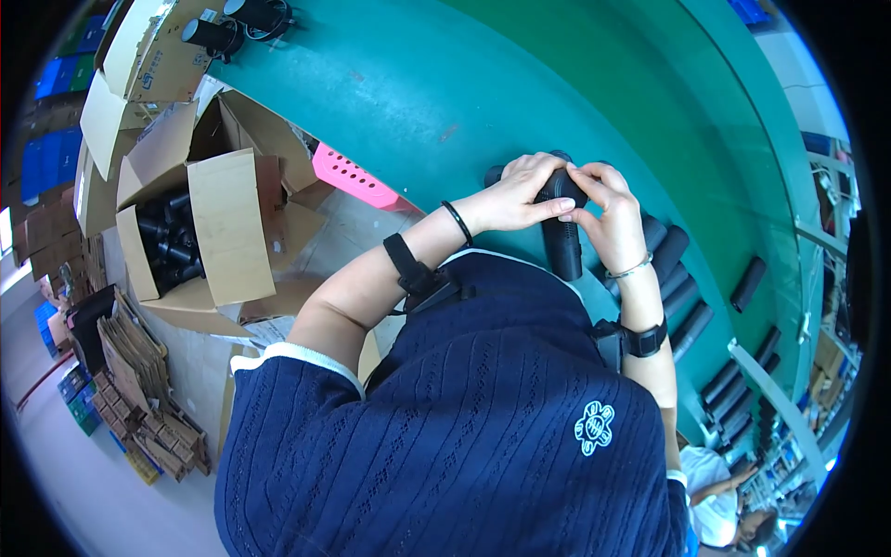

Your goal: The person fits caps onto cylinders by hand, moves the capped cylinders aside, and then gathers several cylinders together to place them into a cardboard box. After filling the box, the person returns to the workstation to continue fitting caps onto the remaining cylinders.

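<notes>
Over the green table, a black device (561,249) with a round, ribbed head and a tube-shaped lower part stands in front of my chest; its exact kind I cannot make out. My left hand (527,193) wraps its fingers over the top of the head from the left, thumb across the front. On the other side my right hand (605,213) pinches the head's edge with thumb and fingertips. Both hands are closed on the device. Just behind my left hand another black round part (495,174) shows, partly hidden.
Several black tubes (676,249) lie on the green table (408,84) to the right. Black cylindrical parts (215,35) stand at its far left. An open cardboard box (232,223) with black parts and a pink basket (357,176) are at left. A person (713,492) sits at lower right.
</notes>
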